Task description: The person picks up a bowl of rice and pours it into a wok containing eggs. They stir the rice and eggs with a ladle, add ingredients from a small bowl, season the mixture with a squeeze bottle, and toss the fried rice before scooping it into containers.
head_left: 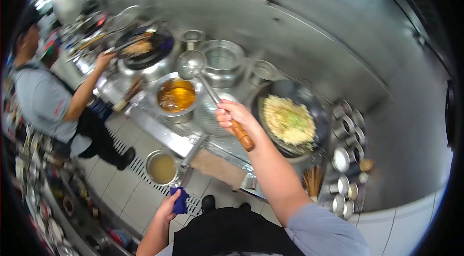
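My right hand (235,113) is closed around the shaft of a metal ladle (192,64), just above its wooden handle. The ladle's bowl hangs over the counter between a pot of amber oil (176,95) and a larger pot of clear liquid (221,58). Low on the left, my left hand (167,204) grips a folded blue cloth (179,201). Right above the cloth is a metal pot (162,168) of cloudy pale liquid. A dark wok (304,92) to the right of my right forearm holds a heap of pale food with green bits (289,119).
At the left, a co-worker (43,96) in a grey shirt works at another wok (145,50). Several metal seasoning containers (340,159) line the right end beside a bamboo brush (313,181). A brown cloth (218,168) lies along the counter's front edge. Shelving with dishes runs along the lower left.
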{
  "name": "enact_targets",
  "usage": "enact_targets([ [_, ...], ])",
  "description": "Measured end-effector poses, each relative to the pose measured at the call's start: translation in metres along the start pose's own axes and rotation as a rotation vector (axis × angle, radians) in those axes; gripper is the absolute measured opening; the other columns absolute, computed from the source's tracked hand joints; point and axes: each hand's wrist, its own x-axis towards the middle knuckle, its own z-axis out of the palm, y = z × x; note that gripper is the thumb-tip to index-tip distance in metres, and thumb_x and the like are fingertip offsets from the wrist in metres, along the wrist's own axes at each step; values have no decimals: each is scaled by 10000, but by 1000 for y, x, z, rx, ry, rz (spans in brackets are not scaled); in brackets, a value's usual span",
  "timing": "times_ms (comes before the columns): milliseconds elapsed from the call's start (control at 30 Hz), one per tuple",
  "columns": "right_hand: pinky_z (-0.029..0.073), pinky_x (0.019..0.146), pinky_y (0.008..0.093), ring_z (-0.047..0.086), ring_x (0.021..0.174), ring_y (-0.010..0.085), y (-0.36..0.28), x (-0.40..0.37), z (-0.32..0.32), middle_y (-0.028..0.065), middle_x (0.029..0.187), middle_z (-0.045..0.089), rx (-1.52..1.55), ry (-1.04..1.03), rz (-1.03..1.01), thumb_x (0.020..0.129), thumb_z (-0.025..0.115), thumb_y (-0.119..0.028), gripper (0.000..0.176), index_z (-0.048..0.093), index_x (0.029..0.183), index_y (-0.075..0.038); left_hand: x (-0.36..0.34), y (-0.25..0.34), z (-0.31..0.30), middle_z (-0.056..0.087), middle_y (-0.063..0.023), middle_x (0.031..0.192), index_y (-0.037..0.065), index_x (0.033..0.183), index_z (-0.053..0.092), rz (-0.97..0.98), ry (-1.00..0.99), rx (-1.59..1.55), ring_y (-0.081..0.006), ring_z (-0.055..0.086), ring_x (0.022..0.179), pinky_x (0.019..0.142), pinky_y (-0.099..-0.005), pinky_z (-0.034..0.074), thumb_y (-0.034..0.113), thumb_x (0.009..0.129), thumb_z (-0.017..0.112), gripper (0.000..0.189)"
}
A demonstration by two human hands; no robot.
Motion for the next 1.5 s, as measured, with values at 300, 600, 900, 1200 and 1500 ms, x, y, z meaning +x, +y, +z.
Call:
enact_targets([
  [300,498,701,447,632,813,390,-50,-186,-135,266,930,629,-1709,1418,-149,857,507,-74,550,336,1378,-34,29,19,37,621,-86,845,24,1054,548,-112,-189,56,-186,618,703,601,-320,525,355,884,615,378],
  [600,428,930,365,565,1086,372,18,-341,-119,267,1174,564,-1414,1368,-398,859,540,-118,541,378,1358,13,77,-1,188,606,-83,1002,80,1152,532,-361,-568,47,-200,604,881,762,-339,507,488,931,466,468],
  [900,484,718,418,629,782,395,10,-321,-112,245,854,637,-1465,1423,-236,929,494,-215,519,328,1417,-154,133,-1,330,615,-115,1058,68,1187,496,-335,-729,157,-263,646,905,716,-490,556,544,946,330,558],
  [1200,494,659,477,622,750,389,47,-367,-108,215,874,639,-1858,1189,229,922,494,-274,543,296,1427,-247,142,-15,388,587,-92,823,90,990,493,-321,-422,172,-247,605,664,520,-402,524,355,866,581,305],
  [1500,479,635,497,608,697,416,80,-457,-52,227,781,629,-1712,958,80,937,475,-324,495,322,1407,-295,58,-23,367,567,-135,943,31,1039,484,-171,-253,1,-269,630,805,641,-387,544,20,857,432,189],
])
